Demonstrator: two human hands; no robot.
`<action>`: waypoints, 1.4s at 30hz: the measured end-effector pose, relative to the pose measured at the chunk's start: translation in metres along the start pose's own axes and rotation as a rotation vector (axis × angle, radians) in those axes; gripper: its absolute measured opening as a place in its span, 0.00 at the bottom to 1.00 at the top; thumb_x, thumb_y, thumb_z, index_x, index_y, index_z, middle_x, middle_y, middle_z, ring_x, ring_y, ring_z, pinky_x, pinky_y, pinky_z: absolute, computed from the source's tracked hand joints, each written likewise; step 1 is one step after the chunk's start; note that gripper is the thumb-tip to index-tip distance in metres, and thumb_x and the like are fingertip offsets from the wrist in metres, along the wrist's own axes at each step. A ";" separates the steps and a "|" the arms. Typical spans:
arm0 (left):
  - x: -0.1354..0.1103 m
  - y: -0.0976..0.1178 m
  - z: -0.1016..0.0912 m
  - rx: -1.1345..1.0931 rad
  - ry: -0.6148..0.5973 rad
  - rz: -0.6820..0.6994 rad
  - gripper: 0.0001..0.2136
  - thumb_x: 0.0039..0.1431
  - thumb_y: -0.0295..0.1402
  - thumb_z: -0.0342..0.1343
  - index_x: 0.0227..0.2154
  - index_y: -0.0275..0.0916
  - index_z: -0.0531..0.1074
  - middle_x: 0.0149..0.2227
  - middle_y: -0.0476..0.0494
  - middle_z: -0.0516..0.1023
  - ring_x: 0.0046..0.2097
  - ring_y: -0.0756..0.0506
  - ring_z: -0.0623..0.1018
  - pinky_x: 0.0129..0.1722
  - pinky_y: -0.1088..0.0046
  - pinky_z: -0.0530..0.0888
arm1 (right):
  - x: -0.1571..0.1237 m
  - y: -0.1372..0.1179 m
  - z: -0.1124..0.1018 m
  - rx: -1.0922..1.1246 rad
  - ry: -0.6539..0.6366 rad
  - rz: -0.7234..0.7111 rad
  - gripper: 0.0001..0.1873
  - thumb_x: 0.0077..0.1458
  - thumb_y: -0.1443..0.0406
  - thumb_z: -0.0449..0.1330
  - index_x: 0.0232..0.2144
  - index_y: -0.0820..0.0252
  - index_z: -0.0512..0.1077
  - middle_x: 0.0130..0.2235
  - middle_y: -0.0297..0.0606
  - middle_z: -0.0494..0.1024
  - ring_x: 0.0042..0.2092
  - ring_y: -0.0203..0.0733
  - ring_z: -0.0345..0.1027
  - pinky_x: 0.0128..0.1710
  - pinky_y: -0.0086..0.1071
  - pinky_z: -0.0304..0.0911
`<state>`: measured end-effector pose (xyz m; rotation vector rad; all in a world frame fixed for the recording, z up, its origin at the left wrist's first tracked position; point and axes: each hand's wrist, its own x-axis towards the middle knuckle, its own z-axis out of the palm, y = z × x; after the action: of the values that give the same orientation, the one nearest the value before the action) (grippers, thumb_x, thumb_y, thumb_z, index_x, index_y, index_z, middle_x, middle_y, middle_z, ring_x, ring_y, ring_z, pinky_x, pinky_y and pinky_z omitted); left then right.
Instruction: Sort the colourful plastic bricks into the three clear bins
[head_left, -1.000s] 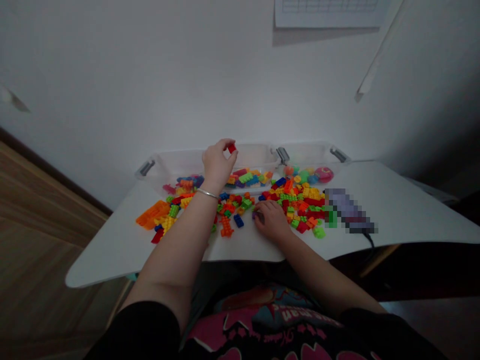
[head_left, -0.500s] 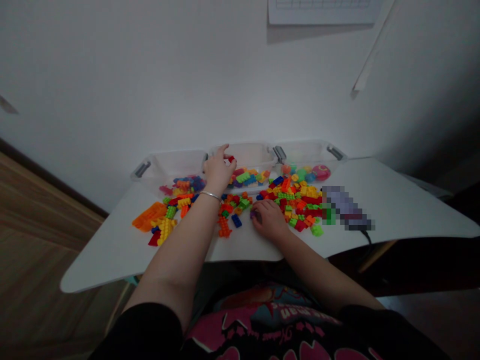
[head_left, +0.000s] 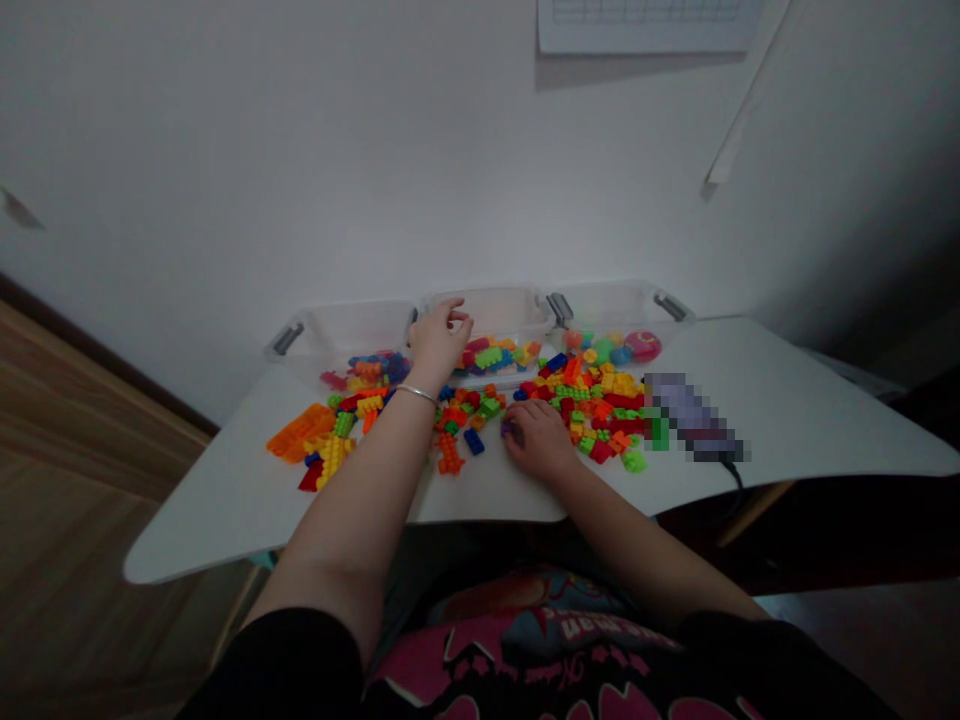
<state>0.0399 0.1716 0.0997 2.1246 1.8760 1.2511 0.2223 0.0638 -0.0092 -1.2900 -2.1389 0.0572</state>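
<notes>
My left hand (head_left: 439,333), with a silver bangle (head_left: 417,391) at its wrist, reaches over the middle clear plastic bin (head_left: 510,302). Its fingers are apart and no brick shows between them. Behind the bin's front wall lie toy building bricks (head_left: 489,356) in several colours. My right hand (head_left: 541,440) rests on the white table, its fingers curled round a purple brick (head_left: 507,428), mostly hidden. Just left of that hand sits a blue brick (head_left: 473,442), near an orange piece (head_left: 449,456).
Loose bricks (head_left: 600,410) spread right of my right hand, beside a blurred-out device (head_left: 694,415) with a black cable. A left bin (head_left: 360,318) and a right bin (head_left: 611,300) flank the middle one along the wall. An orange tray-like piece (head_left: 301,433) lies at the left.
The red brick that was between my left fingertips has gone from them, let go over the middle bin. My right hand stays in place with the purple brick.
</notes>
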 end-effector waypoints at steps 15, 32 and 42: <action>-0.127 0.019 0.009 0.165 -0.239 0.249 0.22 0.58 0.31 0.57 0.56 0.44 0.69 0.59 0.36 0.67 0.58 0.38 0.70 0.58 0.57 0.68 | -0.001 -0.001 -0.001 -0.060 0.033 0.087 0.10 0.54 0.66 0.58 0.40 0.59 0.72 0.43 0.45 0.79 0.49 0.53 0.68 0.52 0.44 0.59; -0.159 0.007 0.007 0.360 -0.425 0.278 0.12 0.61 0.33 0.54 0.46 0.44 0.77 0.49 0.42 0.79 0.49 0.37 0.75 0.50 0.56 0.71 | 0.000 -0.002 0.002 -0.007 -0.063 0.064 0.09 0.56 0.69 0.57 0.40 0.60 0.72 0.40 0.42 0.79 0.44 0.46 0.71 0.46 0.38 0.61; -0.156 0.009 0.006 0.382 -0.404 0.257 0.11 0.61 0.37 0.55 0.44 0.42 0.76 0.42 0.40 0.81 0.47 0.37 0.76 0.47 0.57 0.71 | 0.000 -0.001 0.002 0.020 -0.080 0.040 0.11 0.55 0.69 0.56 0.42 0.59 0.72 0.42 0.42 0.78 0.44 0.46 0.71 0.47 0.39 0.61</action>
<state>0.0601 0.0399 0.0181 2.6241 1.8112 0.4432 0.2204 0.0641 -0.0106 -1.3396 -2.1745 0.1483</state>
